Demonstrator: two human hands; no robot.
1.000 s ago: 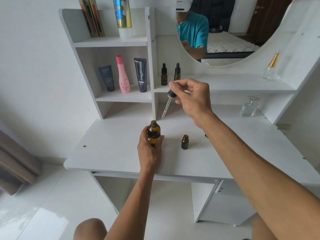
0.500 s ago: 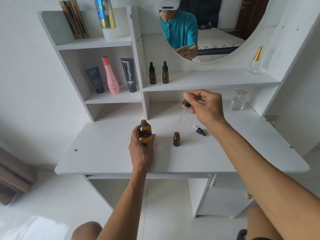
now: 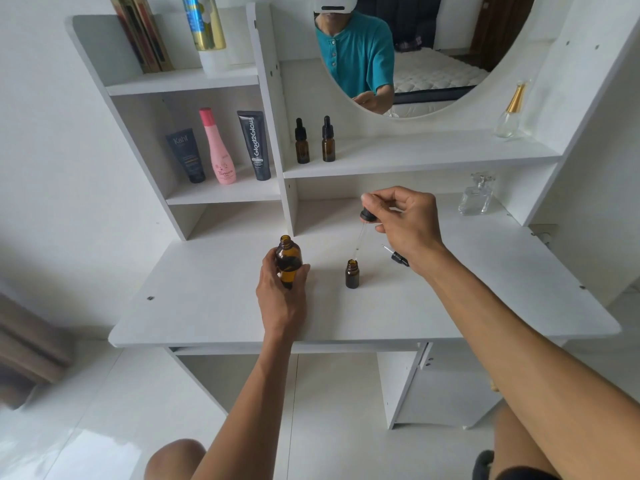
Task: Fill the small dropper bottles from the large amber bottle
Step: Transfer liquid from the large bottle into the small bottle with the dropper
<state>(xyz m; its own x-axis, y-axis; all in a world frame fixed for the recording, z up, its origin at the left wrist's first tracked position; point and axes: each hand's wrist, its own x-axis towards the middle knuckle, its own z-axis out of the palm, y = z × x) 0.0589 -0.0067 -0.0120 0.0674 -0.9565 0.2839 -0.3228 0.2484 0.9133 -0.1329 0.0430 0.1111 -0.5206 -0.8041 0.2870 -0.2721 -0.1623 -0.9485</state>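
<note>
On the white surface (image 3: 214,306) before me stands the shelf unit with its round mirror (image 3: 433,64), where I see my teal shirt and a bed behind. Books (image 3: 145,32) and a blue-and-gold can (image 3: 206,22) sit on the top left shelf; below them stand a dark Kahf tube (image 3: 187,155), a pink bottle (image 3: 218,147) and a black Glad2Glow tube (image 3: 254,145). Two capped dropper bottles (image 3: 314,140) stand side by side on the middle shelf, just right of the divider, and a gold-capped glass bottle (image 3: 509,112) stands at that shelf's far right. A clear perfume bottle (image 3: 476,195) sits at the back right of the surface.

My left hand (image 3: 282,299) grips the large amber bottle (image 3: 288,261) around its lower body; it stands upright on the surface, uncapped. My right hand (image 3: 410,223) pinches the black bulb of a dropper (image 3: 363,230) between thumb and fingers, the glass pipette slanting down so its tip hangs just above the open mouth of the small amber bottle (image 3: 352,274). That small bottle stands upright, right of the large one and apart from it. A second dropper cap (image 3: 396,256) lies on its side on the surface, just right of the small bottle, partly hidden by my right wrist.
</note>
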